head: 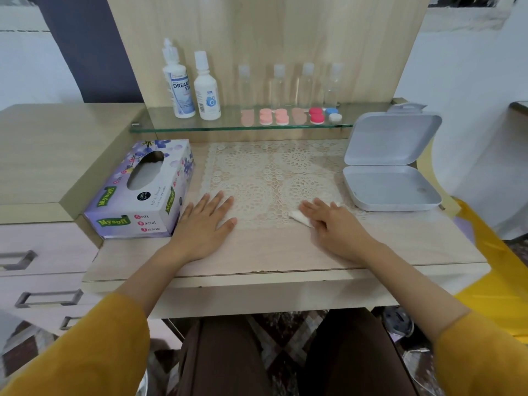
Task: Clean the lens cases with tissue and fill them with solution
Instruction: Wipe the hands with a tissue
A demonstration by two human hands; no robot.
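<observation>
Currently my left hand lies flat, empty; my right hand presses flat on a crumpled white tissue. Round pink, red and blue lens cases sit on the glass shelf; careless reaching may topple adjacent white solution bottles.

Head view, seated person at a wooden dressing table. The left hand lies flat, fingers straight, its fingertips on the near edge of a lace mat. The right hand rests with straight fingers on a crumpled white tissue. A tissue box lies just left of the left hand, and an open grey box stands at the right. On the glass shelf behind stand two solution bottles, four clear bottles, and a row of lens cases in pink, red and blue-white.
</observation>
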